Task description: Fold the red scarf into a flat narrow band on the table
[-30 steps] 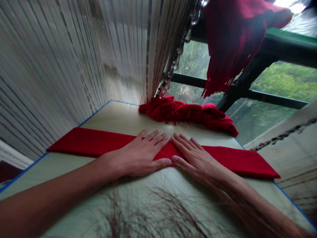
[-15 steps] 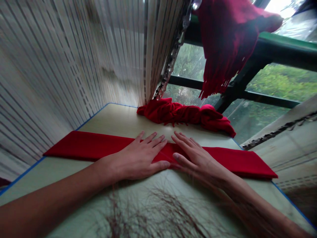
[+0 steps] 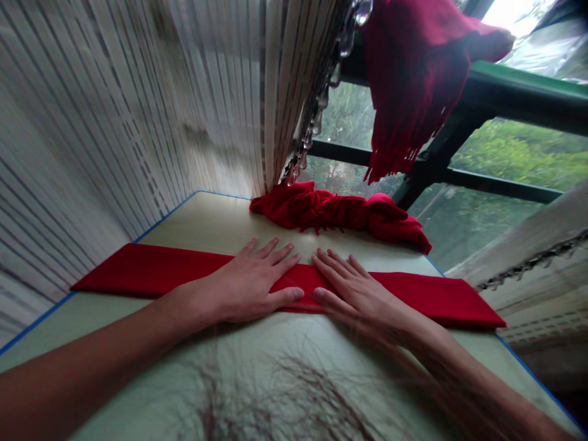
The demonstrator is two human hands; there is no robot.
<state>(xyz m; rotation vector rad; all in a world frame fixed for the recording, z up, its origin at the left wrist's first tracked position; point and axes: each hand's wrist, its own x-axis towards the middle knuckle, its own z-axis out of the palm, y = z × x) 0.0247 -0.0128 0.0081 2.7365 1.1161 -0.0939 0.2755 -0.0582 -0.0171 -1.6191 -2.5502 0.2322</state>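
A red cloth folded into a long flat strip [image 3: 151,269] lies across the pale table [image 3: 184,220], reaching close to both side edges. Flat on its middle rests my left hand [image 3: 252,282], fingers spread and thumb pointing right. My right hand [image 3: 353,285] lies on the same cloth just to the right, palm down and fingers outstretched. A narrow gap of red cloth shows between the two thumbs. Neither hand grasps anything. The parts of the cloth under my palms are hidden.
A crumpled red fringed scarf [image 3: 340,211] lies along the table's far edge. Another red fringed scarf [image 3: 413,79] hangs from the green window bar [image 3: 528,92]. String curtains [image 3: 184,92] border the left, with a beaded trim [image 3: 316,116]. Hair strands blur the foreground.
My left hand has slid slightly left on the cloth, and its fingers have shifted a little apart from my right hand's. The whole view has drifted slightly.
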